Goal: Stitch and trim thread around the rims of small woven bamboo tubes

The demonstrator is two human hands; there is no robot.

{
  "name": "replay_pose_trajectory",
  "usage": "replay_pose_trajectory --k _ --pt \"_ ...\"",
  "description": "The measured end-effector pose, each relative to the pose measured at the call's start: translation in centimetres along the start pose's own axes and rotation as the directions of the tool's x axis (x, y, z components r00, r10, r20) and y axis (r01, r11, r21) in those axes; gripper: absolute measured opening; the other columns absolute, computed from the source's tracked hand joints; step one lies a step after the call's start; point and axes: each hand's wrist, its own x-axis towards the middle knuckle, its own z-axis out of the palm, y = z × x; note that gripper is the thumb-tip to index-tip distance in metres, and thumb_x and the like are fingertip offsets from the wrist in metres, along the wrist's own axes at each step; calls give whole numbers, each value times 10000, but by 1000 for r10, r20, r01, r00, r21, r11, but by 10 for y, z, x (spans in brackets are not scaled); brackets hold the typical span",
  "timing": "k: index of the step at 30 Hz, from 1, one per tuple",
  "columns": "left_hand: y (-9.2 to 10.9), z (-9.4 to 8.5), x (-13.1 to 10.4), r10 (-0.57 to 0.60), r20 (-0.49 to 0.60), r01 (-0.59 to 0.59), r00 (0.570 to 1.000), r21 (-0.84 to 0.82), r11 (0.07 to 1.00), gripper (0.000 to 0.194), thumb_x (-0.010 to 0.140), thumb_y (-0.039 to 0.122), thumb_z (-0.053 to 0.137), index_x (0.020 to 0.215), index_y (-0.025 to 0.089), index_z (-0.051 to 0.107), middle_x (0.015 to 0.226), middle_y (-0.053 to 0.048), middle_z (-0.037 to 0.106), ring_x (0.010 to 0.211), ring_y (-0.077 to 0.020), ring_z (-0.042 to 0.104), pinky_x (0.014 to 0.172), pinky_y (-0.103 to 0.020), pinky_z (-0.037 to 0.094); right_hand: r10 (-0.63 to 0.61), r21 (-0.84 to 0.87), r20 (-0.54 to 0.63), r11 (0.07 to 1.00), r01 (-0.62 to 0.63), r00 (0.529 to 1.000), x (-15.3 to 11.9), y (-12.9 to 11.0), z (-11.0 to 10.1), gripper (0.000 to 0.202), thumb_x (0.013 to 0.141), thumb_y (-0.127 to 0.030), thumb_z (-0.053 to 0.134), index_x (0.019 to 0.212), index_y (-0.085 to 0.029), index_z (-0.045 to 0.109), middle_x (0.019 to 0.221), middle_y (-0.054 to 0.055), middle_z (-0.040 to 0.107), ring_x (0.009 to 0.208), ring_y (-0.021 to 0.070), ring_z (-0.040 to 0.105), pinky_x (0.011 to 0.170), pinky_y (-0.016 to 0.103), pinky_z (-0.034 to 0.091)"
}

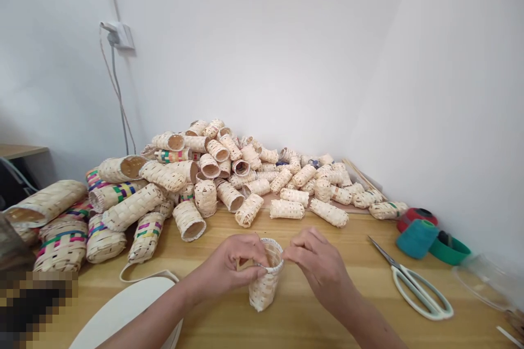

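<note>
A small woven basket (263, 290) of pale flat strips stands slightly tilted above the wooden table, its round mouth facing up and toward me. My left hand (241, 262) grips its rim on the left side, thumb outside and fingers at the edge. Close against the right side of the rim is my right hand (317, 262), with thumb and fingertips pinched together. Whatever lies in that pinch is too small to make out. The rim looks bound with a whitish edging.
Behind my hands a large pile of similar woven baskets (286, 209) runs along the wall, some with coloured bands. Scissors (421, 292) lie open on the right, near a teal thread spool (416, 238) and a green ring-shaped item (454, 251). A round pale board (123, 311) sits under my left forearm.
</note>
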Motion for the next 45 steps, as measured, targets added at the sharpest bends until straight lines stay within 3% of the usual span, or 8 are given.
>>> replay_pose_trajectory --k 14,30,38,45 --pt "3 2 0 -3 24 2 1000 39 999 152 806 217 614 746 110 704 719 -53 616 688 -130 552 655 -218 407 -19 83 77 996 13 997 2 -2 -1 246 928 -94 408 872 -199 624 754 28 588 695 151 467 603 270 362" --pt "5 4 -2 27 97 -33 995 62 998 148 834 215 579 802 136 700 782 -65 631 752 -154 575 718 -246 431 68 139 181 986 -94 981 5 -9 -5 302 949 -125 363 788 -192 609 686 17 514 679 160 468 615 286 346" --pt "9 6 0 9 126 -16 992 54 998 200 855 258 559 806 125 700 795 -72 625 749 -153 563 713 -244 427 33 159 220 985 -70 975 5 -8 -6 316 957 -124 339 796 -179 605 696 19 511 686 160 441 616 294 323" --pt "8 5 2 -2 67 -2 998 69 998 251 847 330 569 787 129 707 742 -58 610 708 -143 550 672 -228 419 11 180 189 983 -46 982 8 -11 -4 276 947 -119 382 810 -183 613 721 25 563 697 160 466 615 286 358"
